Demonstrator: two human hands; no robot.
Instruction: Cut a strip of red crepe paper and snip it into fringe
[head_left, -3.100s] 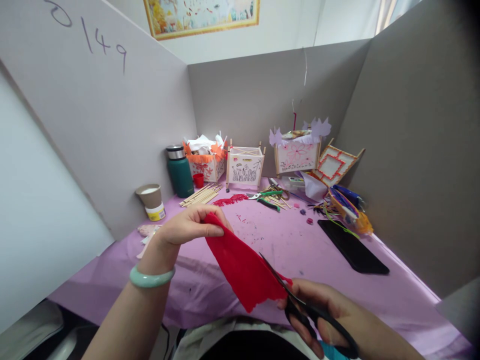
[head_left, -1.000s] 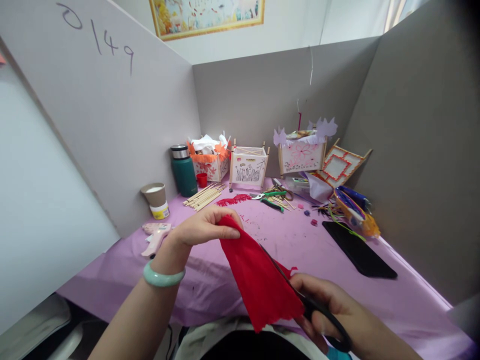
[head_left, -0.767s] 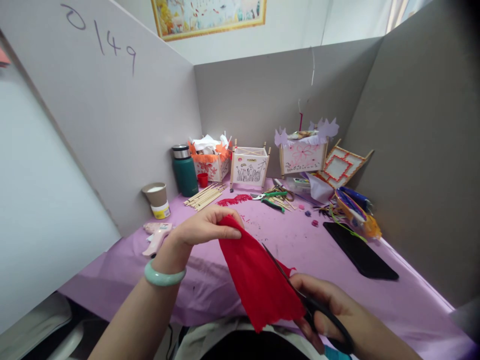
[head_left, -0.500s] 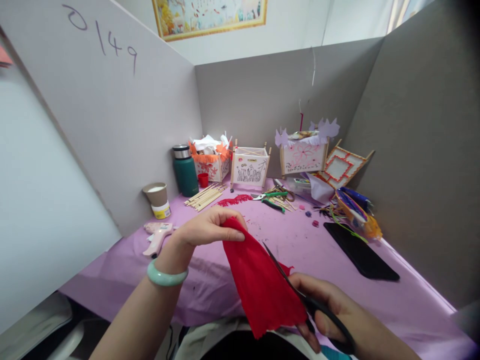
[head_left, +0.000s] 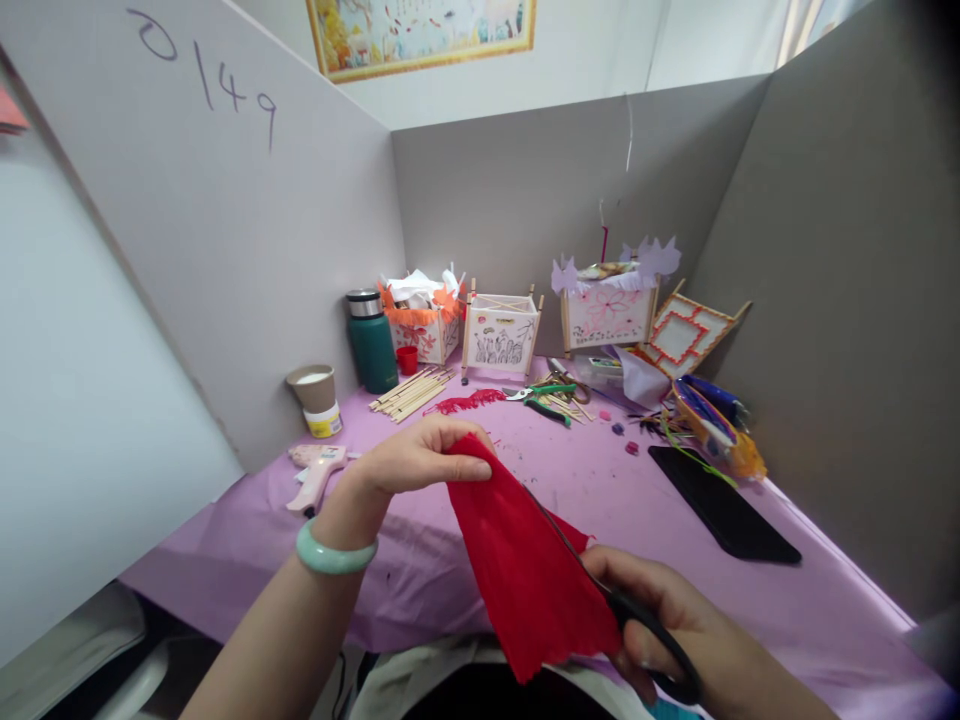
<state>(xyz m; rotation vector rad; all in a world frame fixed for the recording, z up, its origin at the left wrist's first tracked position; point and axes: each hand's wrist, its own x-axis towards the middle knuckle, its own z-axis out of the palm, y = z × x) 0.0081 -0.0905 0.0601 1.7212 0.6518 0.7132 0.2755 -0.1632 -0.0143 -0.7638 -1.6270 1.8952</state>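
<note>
A sheet of red crepe paper (head_left: 517, 570) hangs over my lap, its upper corner pinched between the thumb and fingers of my left hand (head_left: 435, 455). My right hand (head_left: 660, 610) is closed round the black handles of a pair of scissors (head_left: 664, 645). The scissors' blades lie along the paper's right side and point up toward my left hand. A narrow red flap shows to the right of the blades. Part of the lower blade is hidden behind the paper. A pale green bangle circles my left wrist.
On the purple cloth (head_left: 600, 505) lie a pink glue gun (head_left: 319, 475), bamboo sticks (head_left: 411, 393), red fringe (head_left: 472, 401), green-handled pruners (head_left: 551, 405) and a black phone-like slab (head_left: 724, 503). A green bottle (head_left: 373, 342) and decorated lanterns (head_left: 501, 335) stand by the grey partitions.
The scissors' blades have come closer together along the paper, and the fingers of my right hand have drawn in. My left hand keeps its pinch in nearly the same place.
</note>
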